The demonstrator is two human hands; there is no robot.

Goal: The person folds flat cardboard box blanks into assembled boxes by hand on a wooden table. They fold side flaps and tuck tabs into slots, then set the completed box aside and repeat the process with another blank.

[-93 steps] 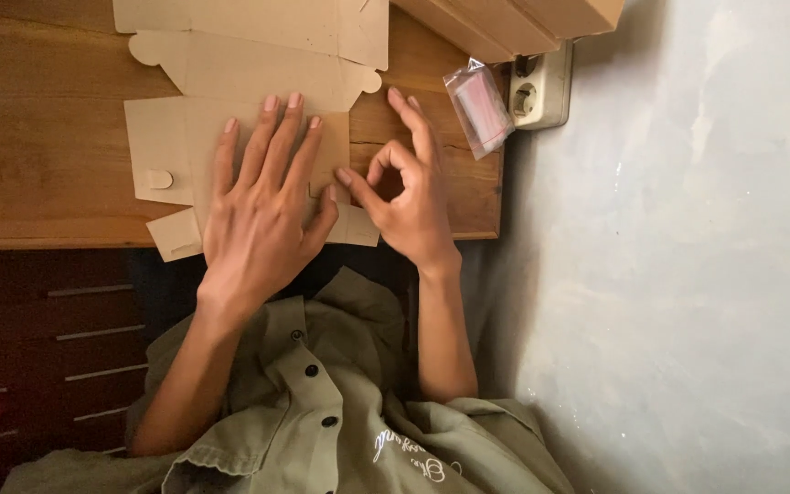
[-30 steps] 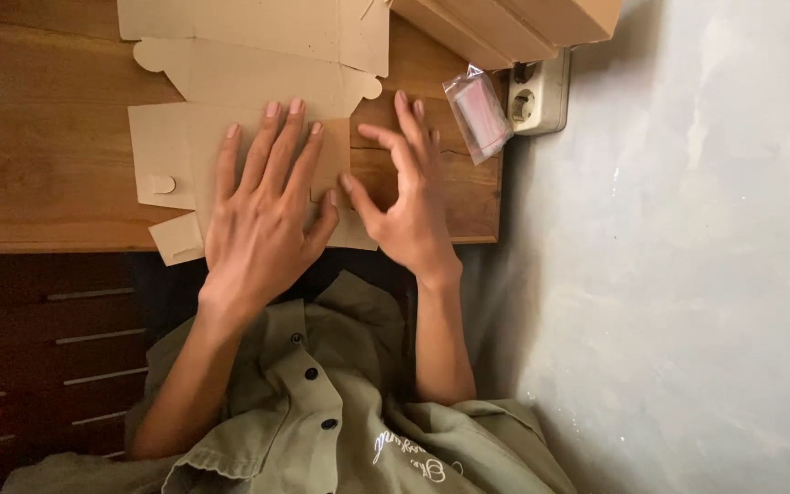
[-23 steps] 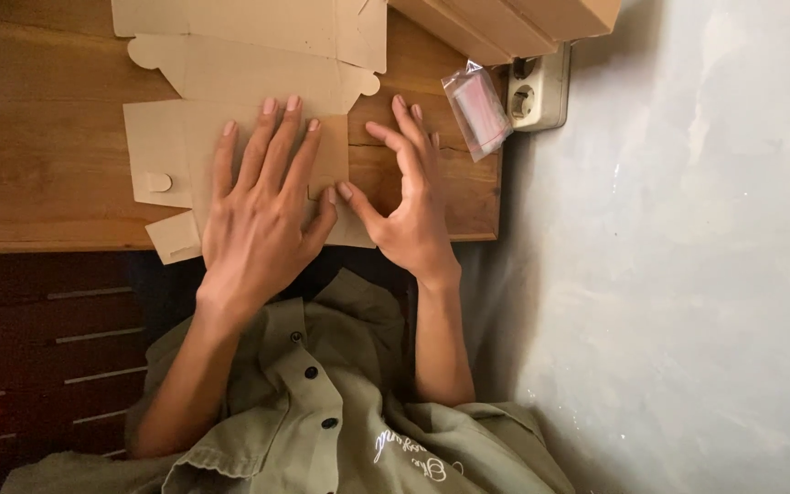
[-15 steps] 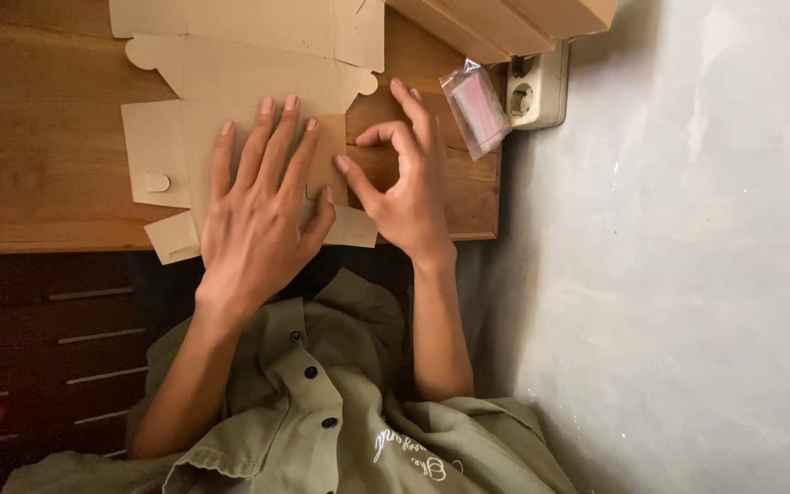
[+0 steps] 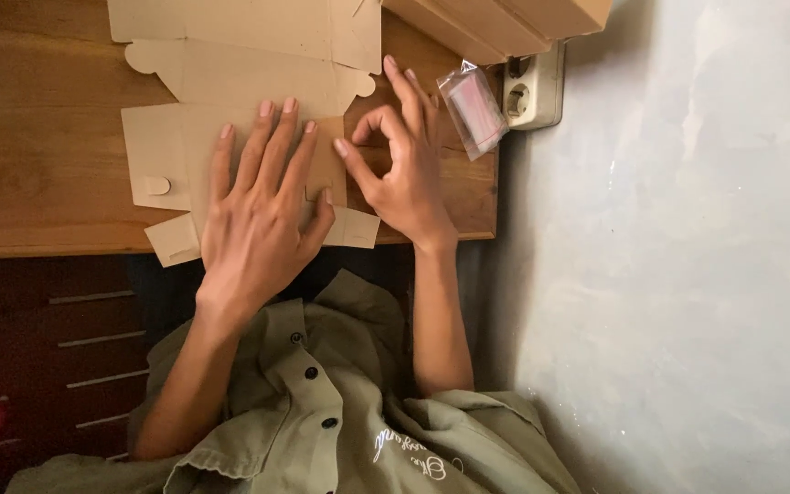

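A flat, unfolded cardboard box blank (image 5: 185, 151) is shown lying on a wooden table (image 5: 38, 119), near the table's front edge. Its long axis is laid left to right across the picture, along that edge; its small tabs are pointed toward the person, and one tab overhangs the edge slightly. A second, larger cardboard sheet (image 5: 258, 32) is seen just beyond it, overlapping or touching its far side, and is cut off by the top of the frame.

The left hand (image 5: 262, 215) is pressed flat on the blank, fingers spread and straight, with nothing gripped. The middle of the blank is hidden under this palm. The right hand (image 5: 404, 160) is held at the blank's right end, with thumb and forefinger curled toward each other into a ring and the other fingers raised; whether the cardboard edge is actually pinched between them cannot be told.

A small clear plastic bag (image 5: 473, 110) with pink contents is seen beside a wall socket (image 5: 532, 91), at the table's right end against a grey wall (image 5: 688, 274). The contents of the bag are too small to make out. Both forearms are partly covered by a green shirt (image 5: 322, 421).
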